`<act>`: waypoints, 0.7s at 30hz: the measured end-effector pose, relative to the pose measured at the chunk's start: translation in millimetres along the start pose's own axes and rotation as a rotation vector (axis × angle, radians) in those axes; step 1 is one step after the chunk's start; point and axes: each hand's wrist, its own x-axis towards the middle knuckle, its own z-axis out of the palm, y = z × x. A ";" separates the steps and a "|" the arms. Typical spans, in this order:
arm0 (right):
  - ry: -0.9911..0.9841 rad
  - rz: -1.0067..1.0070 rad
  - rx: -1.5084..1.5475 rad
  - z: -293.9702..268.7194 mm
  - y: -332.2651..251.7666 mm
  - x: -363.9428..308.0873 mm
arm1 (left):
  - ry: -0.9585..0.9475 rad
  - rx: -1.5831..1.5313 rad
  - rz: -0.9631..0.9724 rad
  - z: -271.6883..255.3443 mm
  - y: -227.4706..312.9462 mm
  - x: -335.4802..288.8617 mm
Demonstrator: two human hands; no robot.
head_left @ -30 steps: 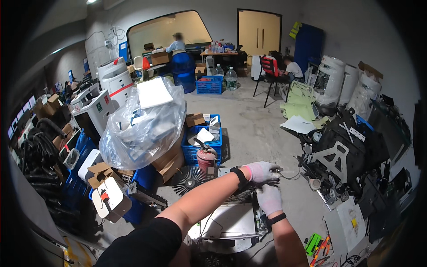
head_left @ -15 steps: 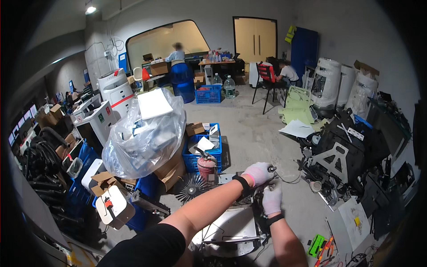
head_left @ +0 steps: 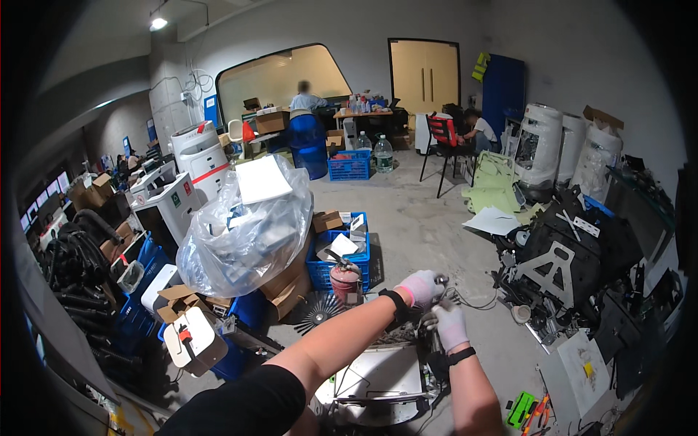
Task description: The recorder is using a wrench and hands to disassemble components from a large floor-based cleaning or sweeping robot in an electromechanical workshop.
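Note:
A grey and white metal machine lies on the floor just below me. Both my hands wear pale gloves and meet at its upper right corner. My left hand, with a black wristband, is closed around a small metal piece that sticks up there. Just below it, my right hand is closed on the machine's dark upright part. What the fingers cover is hidden.
A red fire extinguisher, a blue crate and a black fan wheel stand left of my hands, behind them a big clear plastic bag. Black frames and cables pile up right. A green tool lies lower right. One person stands and another sits far back.
Both hands stay at the same corner of the machine, the right hand shifting only slightly. The view has tilted a little.

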 end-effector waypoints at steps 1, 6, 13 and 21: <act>-0.044 0.055 0.059 4.8 -1.6 -5.1 | 0.033 -0.002 -0.061 -5.1 -5.8 2.7; -0.027 0.145 0.313 -14.0 -10.0 -9.7 | 0.051 -0.106 -0.107 -10.7 -34.5 2.3; -0.113 0.212 0.609 -31.4 -26.8 -17.2 | 0.135 -0.087 -0.078 -2.7 -24.8 -4.3; 0.082 0.222 0.677 -20.9 -14.3 -26.4 | 0.131 -0.205 -0.012 12.1 -46.9 -9.4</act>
